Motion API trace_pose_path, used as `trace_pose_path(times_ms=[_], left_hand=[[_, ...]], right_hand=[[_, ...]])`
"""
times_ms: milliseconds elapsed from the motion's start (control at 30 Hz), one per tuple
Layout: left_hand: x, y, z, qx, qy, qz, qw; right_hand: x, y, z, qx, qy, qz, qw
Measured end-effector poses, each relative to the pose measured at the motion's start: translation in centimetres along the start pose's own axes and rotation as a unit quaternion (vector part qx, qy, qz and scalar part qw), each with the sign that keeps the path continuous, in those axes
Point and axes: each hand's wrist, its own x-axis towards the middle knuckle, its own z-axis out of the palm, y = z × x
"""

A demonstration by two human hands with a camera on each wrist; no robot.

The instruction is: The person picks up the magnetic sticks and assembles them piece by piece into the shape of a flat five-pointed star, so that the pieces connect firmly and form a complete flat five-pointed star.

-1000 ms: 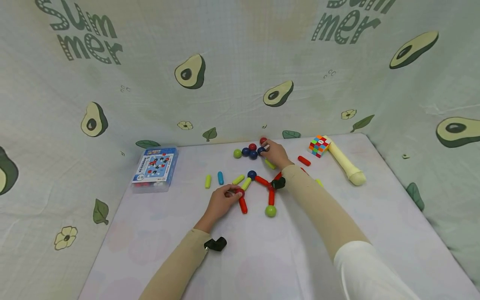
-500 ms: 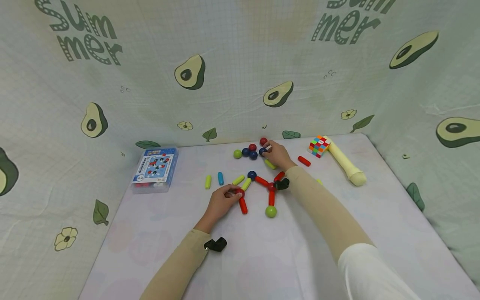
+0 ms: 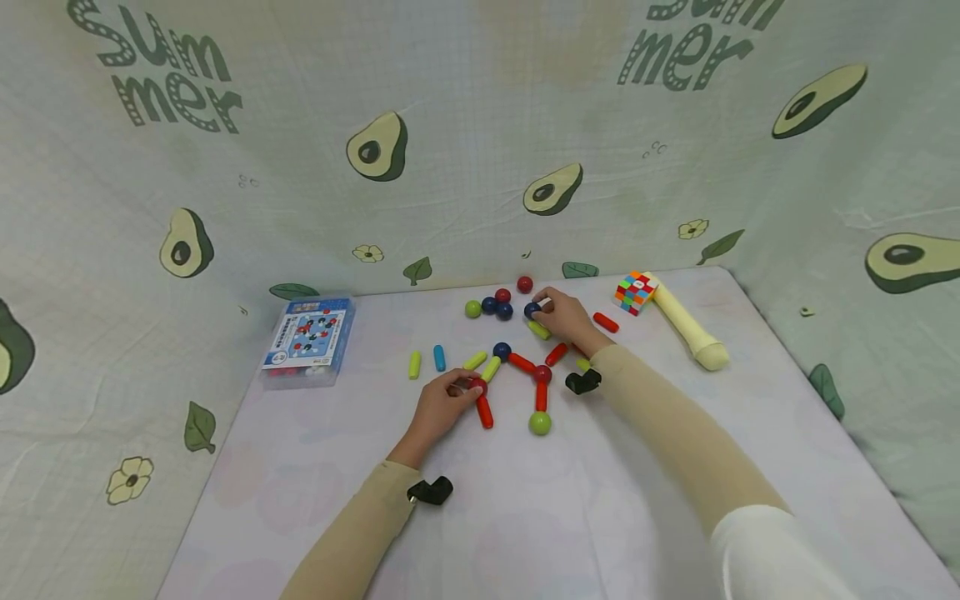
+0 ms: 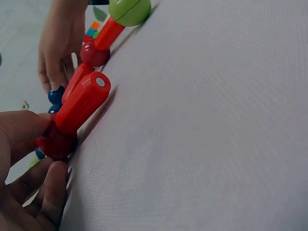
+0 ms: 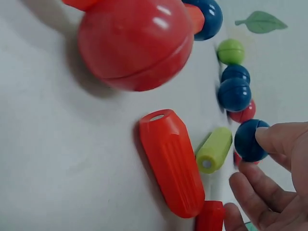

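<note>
Left hand (image 4: 24, 163) pinches a red ball (image 4: 57, 142) with a red rod (image 4: 83, 102) stuck on it, low on the bench (image 4: 202, 125). Behind, a second red ball (image 4: 94, 53), another rod (image 4: 109, 33) and a green ball (image 4: 129, 10). Right hand (image 4: 60, 41) touches a blue ball (image 4: 55, 95).

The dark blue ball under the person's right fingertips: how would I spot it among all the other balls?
Start at the colourful cube near the table's far edge and go left to the right hand. The dark blue ball sits at its fingertips. Unlike the blue pair further left, it lies alone and is being touched.
</note>
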Motion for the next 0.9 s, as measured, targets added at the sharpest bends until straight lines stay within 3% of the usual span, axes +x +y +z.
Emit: trace_pose_path(times_ms=[400,900], left_hand=[[-0.1,0.1,-0.1,-0.006,0.0,0.004,1.0],[0.2,-0.3,-0.2,-0.006,-0.002,0.004,1.0]], right_hand=[[-4.8,-1.4,-0.7,-0.01,-0.02,-0.046,0.999],[-11.6,-2.1,2.4,-0.001,-0.061,-0.136,0.989]])
